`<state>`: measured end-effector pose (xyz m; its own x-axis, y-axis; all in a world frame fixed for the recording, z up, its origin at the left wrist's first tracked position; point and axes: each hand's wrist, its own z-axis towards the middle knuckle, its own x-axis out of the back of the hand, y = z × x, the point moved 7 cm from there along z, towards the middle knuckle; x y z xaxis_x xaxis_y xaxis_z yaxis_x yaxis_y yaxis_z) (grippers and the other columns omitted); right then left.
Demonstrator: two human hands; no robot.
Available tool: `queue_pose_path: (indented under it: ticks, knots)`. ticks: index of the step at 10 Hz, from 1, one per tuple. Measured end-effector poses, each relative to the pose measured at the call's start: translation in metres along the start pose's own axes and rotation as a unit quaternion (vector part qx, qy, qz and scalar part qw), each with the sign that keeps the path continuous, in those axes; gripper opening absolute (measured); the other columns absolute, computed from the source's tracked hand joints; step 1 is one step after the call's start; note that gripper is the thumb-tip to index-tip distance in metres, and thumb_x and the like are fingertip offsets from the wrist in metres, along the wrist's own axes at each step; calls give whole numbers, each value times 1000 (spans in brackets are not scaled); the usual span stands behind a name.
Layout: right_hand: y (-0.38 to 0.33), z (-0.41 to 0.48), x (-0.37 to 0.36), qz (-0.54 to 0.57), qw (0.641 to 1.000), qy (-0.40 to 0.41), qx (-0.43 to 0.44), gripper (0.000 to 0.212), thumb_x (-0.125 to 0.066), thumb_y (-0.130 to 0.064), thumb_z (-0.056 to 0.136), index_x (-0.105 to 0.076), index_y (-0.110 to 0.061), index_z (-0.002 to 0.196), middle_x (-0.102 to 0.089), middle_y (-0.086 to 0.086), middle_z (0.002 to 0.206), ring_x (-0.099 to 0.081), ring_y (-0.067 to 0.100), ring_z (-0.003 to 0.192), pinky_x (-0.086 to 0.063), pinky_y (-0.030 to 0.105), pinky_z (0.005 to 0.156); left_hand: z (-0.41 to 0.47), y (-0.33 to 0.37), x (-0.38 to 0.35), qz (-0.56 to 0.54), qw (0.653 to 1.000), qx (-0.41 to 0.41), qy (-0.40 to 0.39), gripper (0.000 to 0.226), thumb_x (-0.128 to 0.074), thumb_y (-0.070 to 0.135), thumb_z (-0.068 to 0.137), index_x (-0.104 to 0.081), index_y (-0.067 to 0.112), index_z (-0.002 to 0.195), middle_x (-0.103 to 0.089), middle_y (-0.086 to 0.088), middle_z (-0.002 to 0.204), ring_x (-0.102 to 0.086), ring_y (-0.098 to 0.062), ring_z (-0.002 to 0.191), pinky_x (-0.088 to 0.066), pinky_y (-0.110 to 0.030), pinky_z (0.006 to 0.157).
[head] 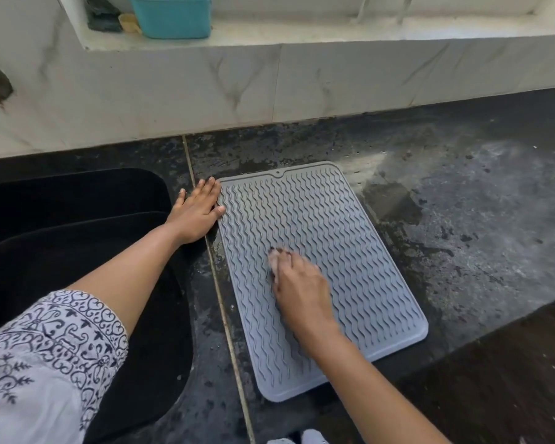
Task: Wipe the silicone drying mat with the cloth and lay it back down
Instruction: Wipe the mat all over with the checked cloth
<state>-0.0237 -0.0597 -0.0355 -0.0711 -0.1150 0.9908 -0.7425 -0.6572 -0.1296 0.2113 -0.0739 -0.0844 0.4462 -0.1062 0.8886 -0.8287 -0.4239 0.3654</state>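
A grey silicone drying mat (334,251) with wavy ridges lies flat on the black stone counter. My right hand (302,290) presses down on the mat's middle, fingers closed over a small pale cloth (274,259) that is mostly hidden and blurred by motion. My left hand (199,209) rests flat, fingers spread, on the counter at the mat's upper left edge, fingertips touching the mat's rim.
A black sink (77,251) lies to the left of the mat. The counter (462,235) to the right is wet and streaked. A marble backsplash rises behind, with a teal tub (173,14) on the ledge above. The counter's front edge runs at lower right.
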Motion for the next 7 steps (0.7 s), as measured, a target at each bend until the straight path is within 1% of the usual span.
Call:
queue_pose_path:
  ticks: [1,2,3,4,5,6,7]
  knots:
    - [14,-19,18,35,996,-73,-22,29,-47,-27,96,-54,-17,122,-61,3,117,-60,21,99,-45,28,75,0,0,2,2,1000,0,10,59,-22,43,101,4,24,151,13,8,158,15,-7,143,15,-38,113]
    - [15,27,46,73,996,23,-40,40,-52,-31,94,-48,-20,133,-54,3,132,-54,19,114,-41,26,88,0,1,0,2,1000,-2,8,59,-22,43,101,4,24,151,13,8,158,15,-8,144,15,-38,113]
    - [13,86,25,91,994,54,-26,48,-51,-28,93,-42,-15,139,-44,7,144,-37,22,133,-26,35,110,0,1,0,6,1000,0,7,59,-21,43,101,4,24,151,13,8,158,15,-8,144,14,-38,113]
    - [18,107,-6,59,998,34,-3,48,-53,-28,90,-47,-10,134,-50,9,138,-42,25,129,-30,45,109,1,1,0,10,1000,3,8,59,-21,44,101,4,25,151,13,8,158,15,-8,144,15,-37,113]
    - [21,90,-2,71,995,62,11,40,-53,-26,91,-55,-9,128,-59,9,129,-53,25,119,-41,40,100,0,1,0,8,1000,1,6,59,-22,43,101,3,24,151,12,7,158,15,-8,144,14,-38,113]
    - [25,41,5,65,995,73,18,33,-57,-21,91,-61,-9,121,-64,9,121,-59,25,111,-46,38,96,0,2,1,5,1000,-5,4,60,-23,42,101,3,23,151,12,6,158,14,-9,144,14,-39,113]
    - [31,-3,14,40,999,0,14,33,-58,-23,89,-60,-13,121,-64,5,120,-61,23,108,-47,33,90,0,2,1,5,1000,-6,5,59,-23,42,101,3,23,151,12,6,158,15,-8,144,14,-38,113]
